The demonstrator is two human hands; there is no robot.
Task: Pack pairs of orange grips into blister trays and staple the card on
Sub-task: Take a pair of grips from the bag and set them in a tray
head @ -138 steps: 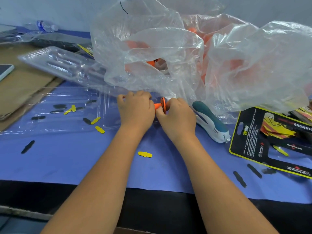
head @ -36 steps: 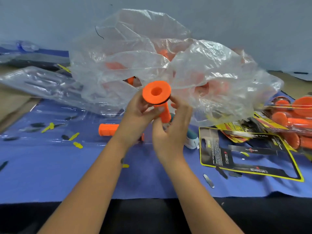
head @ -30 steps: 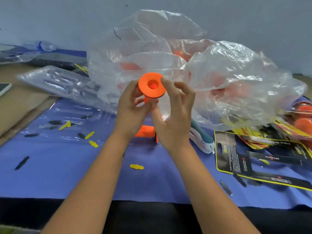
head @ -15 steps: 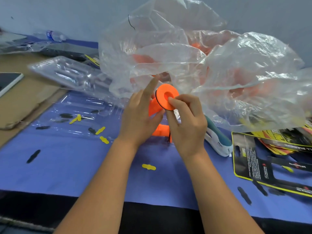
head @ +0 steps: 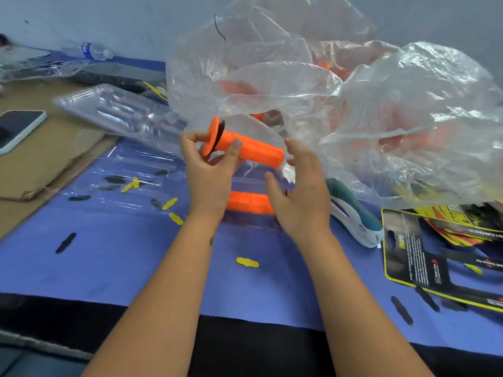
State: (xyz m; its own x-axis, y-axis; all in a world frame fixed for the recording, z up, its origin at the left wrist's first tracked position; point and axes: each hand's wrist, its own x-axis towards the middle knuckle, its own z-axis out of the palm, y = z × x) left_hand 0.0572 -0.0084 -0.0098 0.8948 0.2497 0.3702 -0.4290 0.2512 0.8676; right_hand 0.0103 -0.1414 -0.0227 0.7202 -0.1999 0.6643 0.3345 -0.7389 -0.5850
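1. I see one orange grip [head: 246,146] held in the air above the blue mat [head: 109,257], flange end to the left.
2. My left hand [head: 209,170] grasps it near the flange, thumb across the barrel.
3. My right hand [head: 299,191] hovers just beside its free end, fingers relaxed, holding nothing.
4. A second grip [head: 250,203] lies on the mat below, beside the stapler [head: 353,213] and the backing card [head: 424,257].

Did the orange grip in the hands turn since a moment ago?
Yes. The held orange grip showed its round flange end to the camera; now it lies sideways, flange left toward the phone, the other end toward the plastic bag.
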